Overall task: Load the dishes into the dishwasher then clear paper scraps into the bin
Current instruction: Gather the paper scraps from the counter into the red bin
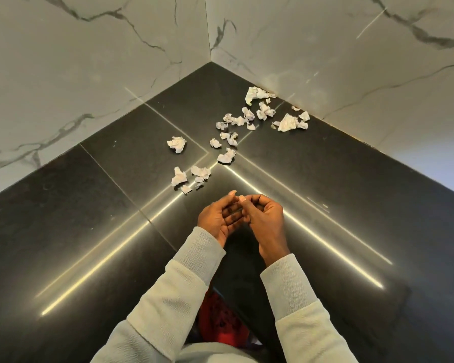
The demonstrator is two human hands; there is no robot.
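Black countertop beneath left hand and right hand, fingers loosely curled, tips touching, apparently empty.

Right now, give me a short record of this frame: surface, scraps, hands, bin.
surface: dark countertop in a corner between marble walls
scraps: crumpled paper scraps scattered toward the corner, all lying on the countertop
hands: left hand and right hand together over the near countertop, fingers touching, no scrap visible in either
bin: not in view
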